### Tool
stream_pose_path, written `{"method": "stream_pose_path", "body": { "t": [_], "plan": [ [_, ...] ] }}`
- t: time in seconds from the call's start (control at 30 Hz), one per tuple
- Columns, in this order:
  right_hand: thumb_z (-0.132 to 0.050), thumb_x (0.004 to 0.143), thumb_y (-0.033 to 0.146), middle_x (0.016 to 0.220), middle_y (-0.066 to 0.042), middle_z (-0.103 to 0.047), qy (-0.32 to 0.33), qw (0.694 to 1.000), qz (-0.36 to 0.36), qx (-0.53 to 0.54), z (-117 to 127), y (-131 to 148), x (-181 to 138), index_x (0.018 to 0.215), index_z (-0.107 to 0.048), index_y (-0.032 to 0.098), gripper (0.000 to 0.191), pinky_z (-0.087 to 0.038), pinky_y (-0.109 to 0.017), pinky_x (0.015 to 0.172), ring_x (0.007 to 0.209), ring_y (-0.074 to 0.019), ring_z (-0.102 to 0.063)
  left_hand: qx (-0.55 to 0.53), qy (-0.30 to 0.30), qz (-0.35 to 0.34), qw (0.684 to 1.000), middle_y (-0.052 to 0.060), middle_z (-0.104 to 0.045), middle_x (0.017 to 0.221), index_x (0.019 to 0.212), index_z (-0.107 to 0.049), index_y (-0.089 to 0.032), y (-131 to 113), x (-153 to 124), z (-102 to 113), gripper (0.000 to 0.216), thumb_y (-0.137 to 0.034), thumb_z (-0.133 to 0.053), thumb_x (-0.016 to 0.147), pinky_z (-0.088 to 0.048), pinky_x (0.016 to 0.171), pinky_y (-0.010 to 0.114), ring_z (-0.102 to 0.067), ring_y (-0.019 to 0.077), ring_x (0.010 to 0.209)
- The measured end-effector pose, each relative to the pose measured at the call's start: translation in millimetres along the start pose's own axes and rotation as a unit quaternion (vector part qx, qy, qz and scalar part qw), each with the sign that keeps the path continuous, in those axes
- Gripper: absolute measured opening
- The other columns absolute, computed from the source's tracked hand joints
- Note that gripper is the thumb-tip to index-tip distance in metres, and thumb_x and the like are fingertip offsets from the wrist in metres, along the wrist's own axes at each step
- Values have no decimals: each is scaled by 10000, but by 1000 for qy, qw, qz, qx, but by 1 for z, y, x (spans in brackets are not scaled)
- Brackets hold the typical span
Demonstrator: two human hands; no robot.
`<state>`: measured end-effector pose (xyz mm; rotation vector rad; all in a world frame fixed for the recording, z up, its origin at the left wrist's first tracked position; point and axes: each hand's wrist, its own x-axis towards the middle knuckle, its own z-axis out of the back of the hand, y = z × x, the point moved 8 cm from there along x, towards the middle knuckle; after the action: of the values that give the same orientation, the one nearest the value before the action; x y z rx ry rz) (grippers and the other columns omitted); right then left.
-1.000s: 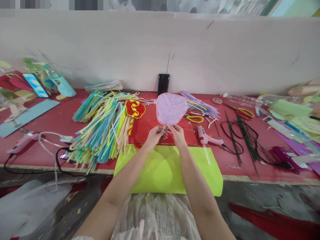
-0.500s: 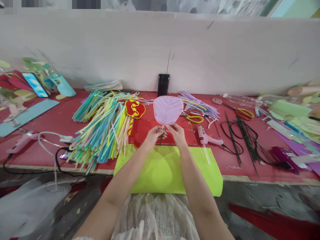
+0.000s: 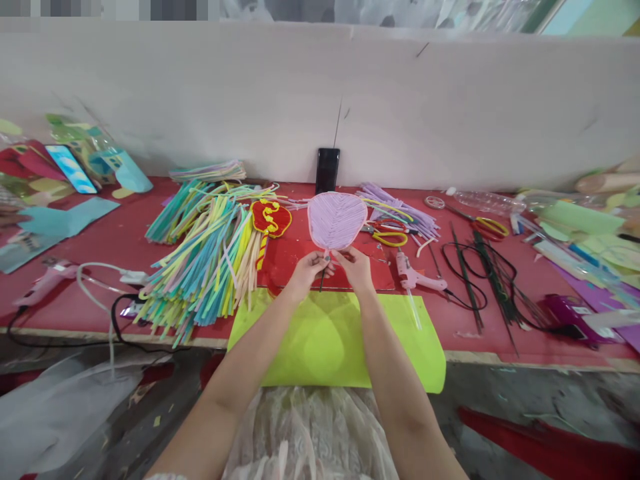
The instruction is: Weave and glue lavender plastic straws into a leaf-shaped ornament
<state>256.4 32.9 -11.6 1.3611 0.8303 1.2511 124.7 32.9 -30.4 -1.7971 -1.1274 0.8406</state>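
A lilac pipe-cleaner fan (image 3: 337, 220) with a pink rim stands upright over the middle of the table. Its short stem, dark at the lower end, is pinched between the fingertips of my left hand (image 3: 309, 270). My right hand (image 3: 356, 267) is closed at the base of the fan's head, its fingertips at the top of the stem. Fingers hide part of the stem. Beneath my forearms lies a lime-green sheet (image 3: 320, 347). Just left of the fan rests a red pipe-cleaner piece with yellow trim (image 3: 280, 221).
Bundled pipe cleaners (image 3: 200, 260) fill the left. Yellow-handled scissors (image 3: 390, 238), a pink glue gun (image 3: 420, 279) and dark stems (image 3: 493, 280) lie right. A black phone (image 3: 327, 170) leans on the white partition. Another person's hand (image 3: 7, 215) is at the far left, near light-blue sheets (image 3: 65, 223).
My hands and the fan have barely moved. At the far left, the light-blue sheet has changed shape, with another blue piece now over it, and the other person's hand has shifted left.
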Motion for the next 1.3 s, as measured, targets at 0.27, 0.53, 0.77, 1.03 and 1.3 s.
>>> {"method": "stream_pose_path", "body": {
  "t": [0.27, 0.53, 0.77, 1.03, 1.3],
  "plan": [
    [-688, 697, 464, 790, -43, -725, -2, 1000, -10, 7, 0, 0, -1, 793, -701, 164, 315, -493, -307, 757, 754, -168, -637, 7, 2, -1, 1000, 7, -626, 639, 812, -568, -113, -1, 0, -1, 383, -362, -789, 623, -448, 597, 239, -581, 102, 566],
    [-698, 688, 459, 803, -44, -730, 9, 999, -21, 25, -3, 1, -2, 796, -716, 173, 306, -497, -318, 763, 765, -175, -643, 15, 10, -8, 1000, 5, -627, 624, 803, -564, -117, -3, 0, -2, 386, -381, -790, 633, -461, 593, 245, -591, 109, 557],
    [-714, 678, 433, 782, -28, -732, 4, 998, -30, 53, -5, 1, -3, 776, -725, 184, 268, -495, -323, 784, 755, -171, -647, 30, 9, -13, 999, 6, -635, 606, 804, -572, -120, -5, 0, -3, 391, -397, -792, 636, -467, 587, 245, -594, 109, 544],
    [-703, 688, 485, 826, -26, -734, 20, 996, -36, 76, -5, 4, -4, 798, -735, 200, 308, -489, -340, 841, 816, -184, -654, 14, 10, -17, 1000, 8, -645, 599, 795, -583, -118, -6, 1, -2, 402, -386, -816, 607, -469, 561, 229, -595, 106, 524],
    [-659, 711, 579, 972, -58, -739, 80, 981, -104, 142, -9, -11, -5, 946, -743, 216, 440, -493, -329, 841, 947, -203, -649, -148, 7, 41, 988, -23, -600, 598, 753, -597, -118, -13, -6, 2, 168, -125, -751, 685, -428, 491, 132, -537, 35, 484]
  ]
}}
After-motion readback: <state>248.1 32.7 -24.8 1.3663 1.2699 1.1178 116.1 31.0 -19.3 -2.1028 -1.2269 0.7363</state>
